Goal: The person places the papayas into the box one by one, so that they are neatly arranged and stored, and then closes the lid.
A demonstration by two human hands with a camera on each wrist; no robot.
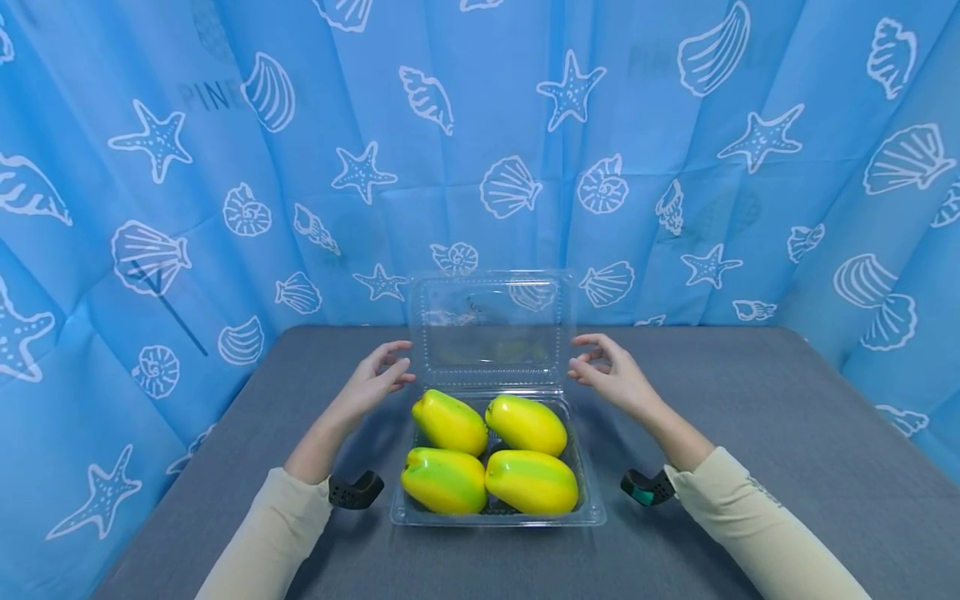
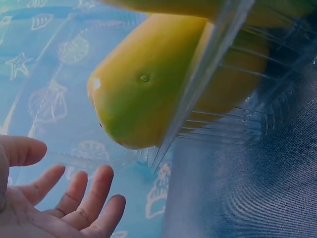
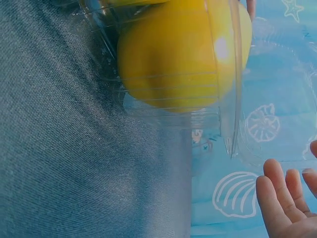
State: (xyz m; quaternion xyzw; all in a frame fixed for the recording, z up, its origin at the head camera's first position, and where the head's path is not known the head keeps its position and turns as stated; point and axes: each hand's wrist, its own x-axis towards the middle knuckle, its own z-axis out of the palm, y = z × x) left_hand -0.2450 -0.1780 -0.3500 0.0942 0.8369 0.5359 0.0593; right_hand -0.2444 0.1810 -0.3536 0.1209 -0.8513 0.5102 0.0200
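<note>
A clear plastic clamshell box (image 1: 401, 518) sits on the table with its transparent lid (image 1: 491, 321) raised at the back. Several yellow-green papayas fill its base in two rows: a back left papaya (image 1: 452, 423), a back right papaya (image 1: 527, 425), a front left papaya (image 1: 444, 481) and a front right papaya (image 1: 532, 482). My left hand (image 1: 375, 379) is just left of the lid, fingers loosely bent and holding nothing. On the lid's other side my right hand (image 1: 609, 375) mirrors it. Both wrist views show spread, relaxed fingers beside the box.
A grey cloth covers the table (image 1: 750, 467). Behind it and along both sides hangs a blue curtain (image 1: 480, 108) with white shells and starfish. Dark straps (image 1: 356, 492) sit at the cuffs of the pale sleeves (image 1: 266, 533).
</note>
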